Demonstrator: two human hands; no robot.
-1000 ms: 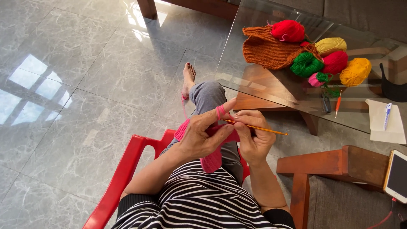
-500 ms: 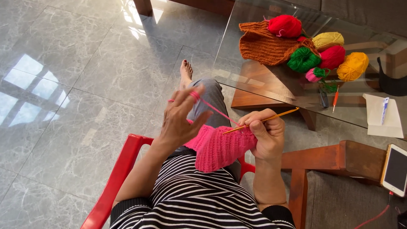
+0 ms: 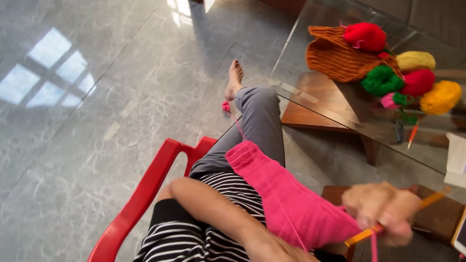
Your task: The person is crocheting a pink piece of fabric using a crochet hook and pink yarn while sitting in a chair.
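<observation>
**Inspector:** Floor (image 3: pixel 87 145) is polished grey marble tile with window light reflected at upper left. A glass-topped desk (image 3: pixel 310 104) on a wooden base stands to the person's right front. A red plastic chair (image 3: pixel 145 194) carries the seated person, who wears a striped top and grey trousers, one bare foot (image 3: pixel 235 77) out on the floor.

**Clerk:** And the hands?

**Inspector:** The right hand (image 3: pixel 383 211) is blurred, at lower right. Its fingers (image 3: pixel 369 223) are curled closed round an orange crochet hook (image 3: pixel 388 224), which runs slantwise through the fist. The left hand (image 3: pixel 272 250) is cut off by the bottom edge; only wrist and forearm show, so I cannot tell how its fingers stand or what they hold.

**Clerk:** Location of the work piece?

**Inspector:** The pink crocheted piece (image 3: pixel 281 194) lies across the lap, from the thigh to just beside the right hand. A pink strand (image 3: pixel 239 127) runs from it along the leg to a small pink yarn ball (image 3: pixel 225 106) on the floor by the foot.

**Clerk:** On the desk?

**Inspector:** An orange-brown knitted piece (image 3: pixel 335 58), with balls of yarn clustered touching it: red (image 3: pixel 365 36), pale yellow (image 3: pixel 415 60), green (image 3: pixel 381 80), a second red (image 3: pixel 418 82) and golden yellow (image 3: pixel 441 97). White paper (image 3: pixel 457 160) sits at the right edge.
</observation>
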